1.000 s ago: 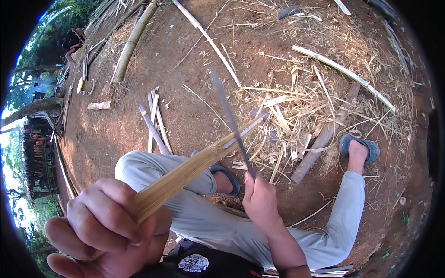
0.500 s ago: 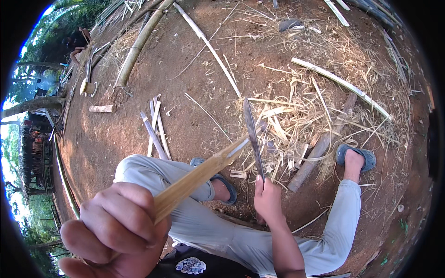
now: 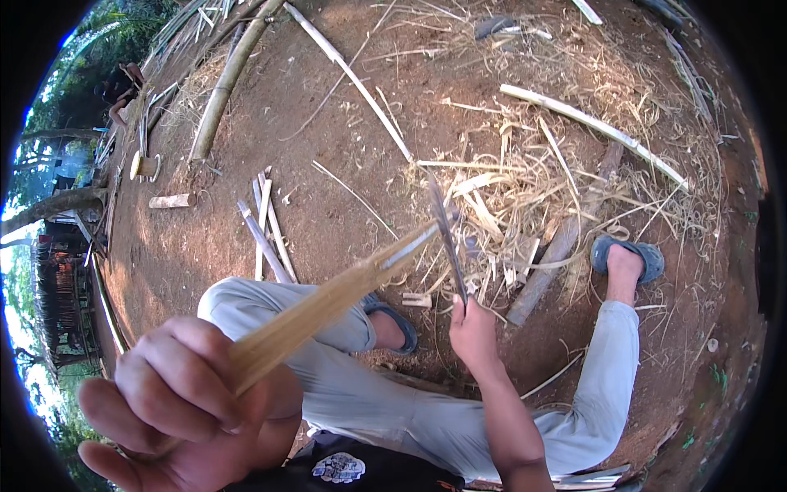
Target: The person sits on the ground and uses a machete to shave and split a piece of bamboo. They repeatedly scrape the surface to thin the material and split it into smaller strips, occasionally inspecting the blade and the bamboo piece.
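Observation:
Close to me at the lower left, my left hand (image 3: 184, 398) is closed round the near end of a split bamboo strip (image 3: 316, 310). The strip slants away up and to the right, its far end pale where cut. My right hand (image 3: 474, 330) grips a long dark-bladed knife (image 3: 448, 242) with the blade pointing up and away. The blade crosses the strip's far end; whether the edge bites into it I cannot tell. The knife's handle is mostly hidden in my fist.
Curled bamboo shavings (image 3: 525, 197) spread over the dirt ground ahead, beside a short log (image 3: 545, 283). Split bamboo pieces (image 3: 264, 230) lie beyond my left knee. A thick bamboo pole (image 3: 234, 82) and a spool (image 3: 145, 167) are farther left. Another person (image 3: 119, 94) sits far left.
My left hand has moved back and to the left, drawing the bamboo strip along the blade. My right hand and the knife stay nearly in place. The view has shifted slightly.

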Motion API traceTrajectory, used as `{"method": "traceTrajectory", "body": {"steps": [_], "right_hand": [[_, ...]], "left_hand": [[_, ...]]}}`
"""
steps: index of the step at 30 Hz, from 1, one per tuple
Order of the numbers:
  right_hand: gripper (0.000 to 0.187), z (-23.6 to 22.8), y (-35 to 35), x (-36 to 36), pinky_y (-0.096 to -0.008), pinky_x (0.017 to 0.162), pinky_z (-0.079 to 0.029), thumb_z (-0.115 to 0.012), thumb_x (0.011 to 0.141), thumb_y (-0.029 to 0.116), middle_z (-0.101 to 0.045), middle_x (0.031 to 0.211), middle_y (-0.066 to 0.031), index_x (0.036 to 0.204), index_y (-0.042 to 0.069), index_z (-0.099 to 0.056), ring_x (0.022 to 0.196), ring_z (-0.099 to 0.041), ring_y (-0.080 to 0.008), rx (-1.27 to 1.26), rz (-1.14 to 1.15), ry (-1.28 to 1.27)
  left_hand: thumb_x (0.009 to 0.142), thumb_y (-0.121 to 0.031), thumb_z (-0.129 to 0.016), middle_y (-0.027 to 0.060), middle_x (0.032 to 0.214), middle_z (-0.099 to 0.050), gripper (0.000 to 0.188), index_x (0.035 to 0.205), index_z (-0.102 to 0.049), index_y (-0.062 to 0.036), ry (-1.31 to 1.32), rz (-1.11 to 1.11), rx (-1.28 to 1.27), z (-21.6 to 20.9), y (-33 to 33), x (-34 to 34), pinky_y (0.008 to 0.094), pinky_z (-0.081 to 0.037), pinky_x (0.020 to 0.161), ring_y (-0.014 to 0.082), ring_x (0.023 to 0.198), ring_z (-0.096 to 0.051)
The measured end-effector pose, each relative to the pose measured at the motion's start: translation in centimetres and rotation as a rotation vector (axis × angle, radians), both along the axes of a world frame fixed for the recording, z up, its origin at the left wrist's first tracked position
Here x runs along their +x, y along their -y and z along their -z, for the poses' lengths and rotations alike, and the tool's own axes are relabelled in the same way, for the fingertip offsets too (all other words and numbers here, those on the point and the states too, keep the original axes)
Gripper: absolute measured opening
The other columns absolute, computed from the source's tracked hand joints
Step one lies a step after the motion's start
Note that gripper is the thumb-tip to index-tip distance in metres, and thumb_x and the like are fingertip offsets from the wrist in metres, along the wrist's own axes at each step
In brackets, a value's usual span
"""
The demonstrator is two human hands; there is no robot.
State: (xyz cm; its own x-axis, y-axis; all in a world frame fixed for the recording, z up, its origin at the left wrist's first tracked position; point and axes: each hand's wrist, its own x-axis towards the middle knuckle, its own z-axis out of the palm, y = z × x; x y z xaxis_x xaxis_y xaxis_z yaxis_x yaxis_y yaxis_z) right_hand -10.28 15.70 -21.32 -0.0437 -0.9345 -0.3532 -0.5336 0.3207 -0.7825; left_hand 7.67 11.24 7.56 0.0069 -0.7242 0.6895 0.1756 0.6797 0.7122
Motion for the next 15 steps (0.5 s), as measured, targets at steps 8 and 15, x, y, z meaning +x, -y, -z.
{"method": "traceTrajectory", "body": {"steps": [8,15], "right_hand": [[0.032,6.1,0.2,-0.2,-0.0479,0.053,-0.045,-0.051,0.102,0.024,-0.058,0.060,-0.0224,0.086,-0.002,-0.060,0.058,-0.061,-0.0409,0.025,0.101,-0.049],[0.026,-0.6,-0.6,1.6,-0.0477,0.056,-0.047,-0.056,0.099,0.022,-0.060,0.064,-0.0235,0.088,-0.001,-0.061,0.062,-0.063,-0.0419,-0.270,0.021,0.103]], "left_hand": [[0.100,-0.034,-0.044,-0.0038,0.042,-0.038,0.034,0.071,-0.037,-0.0177,-0.036,0.081,0.043,-0.6,1.5,0.9,0.0217,-0.022,0.042,0.0062,0.031,-0.037],[0.098,-0.030,-0.046,-0.0054,0.041,-0.040,0.033,0.068,-0.037,-0.0179,-0.047,0.115,-0.014,0.0,2.0,1.8,0.0200,-0.019,0.038,0.0042,0.029,-0.039]]}}
